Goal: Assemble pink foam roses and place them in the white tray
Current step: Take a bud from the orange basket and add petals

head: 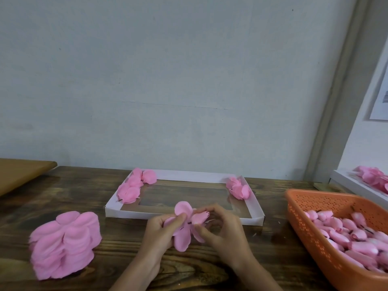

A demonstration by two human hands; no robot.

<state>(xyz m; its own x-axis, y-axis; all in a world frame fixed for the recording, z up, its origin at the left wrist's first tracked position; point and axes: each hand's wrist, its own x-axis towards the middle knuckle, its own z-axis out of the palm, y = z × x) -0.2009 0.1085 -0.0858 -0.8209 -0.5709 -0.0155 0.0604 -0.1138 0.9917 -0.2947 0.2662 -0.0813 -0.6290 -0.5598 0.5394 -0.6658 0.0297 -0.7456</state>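
I see a dark wooden worktop (pixel 73 196) running up to a pale wall. At its middle, against the wall, lies the white tray (pixel 189 176) with a clear window in its floor. An orange basket (pixel 304 225) at the right edge is heaped with pink foam buds (pixel 357 238) on dark stems. On the left of the worktop stands a thick stack of pink petals (pixel 63 244).

Both hands meet just in front of the tray's near wall. The left hand (pixel 161 234) has its fingers curled round a pink petal layer (pixel 181 241), thumb pressed on top. The right hand (pixel 222 227) pinches a bud (pixel 199 217) between thumb and fingers, its base against the petals' middle.

Finished roses already lie in the tray: a cluster (pixel 134 185) in the far-left corner and another (pixel 239 187) in the far-right corner. More pink roses (pixel 373 177) sit on a second white tray (pixel 352 185) at the far right.
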